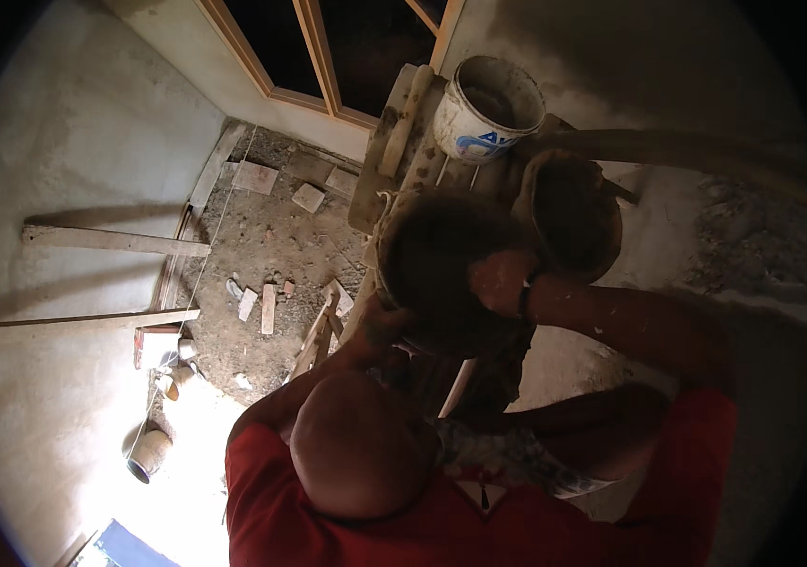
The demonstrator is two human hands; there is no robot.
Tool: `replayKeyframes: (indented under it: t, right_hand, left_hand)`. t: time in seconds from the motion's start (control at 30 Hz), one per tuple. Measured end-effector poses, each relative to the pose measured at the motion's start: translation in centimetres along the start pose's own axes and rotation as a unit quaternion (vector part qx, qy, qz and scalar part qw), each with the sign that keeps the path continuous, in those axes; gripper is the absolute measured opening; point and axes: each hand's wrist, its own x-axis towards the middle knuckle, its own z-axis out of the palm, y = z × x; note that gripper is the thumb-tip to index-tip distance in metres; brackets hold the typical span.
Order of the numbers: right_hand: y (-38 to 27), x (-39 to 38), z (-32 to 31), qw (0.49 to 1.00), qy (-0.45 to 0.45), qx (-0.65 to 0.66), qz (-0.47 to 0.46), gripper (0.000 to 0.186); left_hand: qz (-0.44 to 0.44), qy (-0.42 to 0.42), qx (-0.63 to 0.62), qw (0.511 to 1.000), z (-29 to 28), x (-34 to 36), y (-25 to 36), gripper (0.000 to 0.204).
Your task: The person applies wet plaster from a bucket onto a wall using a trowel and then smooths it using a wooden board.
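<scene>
Neither my left hand nor my right hand shows. Below me is a person in a red shirt [567,534], seen from above with a bare head [356,444]. Their right hand [503,282], with a dark band at the wrist, reaches into a large dark basin [441,231] with a mud-smeared rim; what it holds is hidden. Their left hand [380,321] is at the basin's near-left side. A smaller mud-caked container [608,217] stands to the right, and a white bucket [474,132] with blue markings stands behind, on a plank platform [365,198].
A rough floor [261,246] with loose pieces of brick or tile [268,308] lies lower left. Timber braces [115,236] lean along the plastered wall [53,132], with a string line, tipped pots [148,454] and bright light at lower left. A wooden window frame [318,66] is at the top.
</scene>
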Motion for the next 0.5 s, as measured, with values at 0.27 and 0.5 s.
replayKeyframes:
  t: [0.27,0.5]
  right_hand:
    - [-0.8,-4.7,-1.5,0.995,-0.009,0.001,-0.099,0.015]
    - [2.4,-5.6,-3.8,1.0,0.015,0.022,0.015,0.013]
  left_hand:
    - [0.047,-0.048,0.002,0.998,-2.4,2.4,1.8,0.044]
    - [0.007,0.002,-0.042,0.999,-0.8,2.0,1.9,0.049]
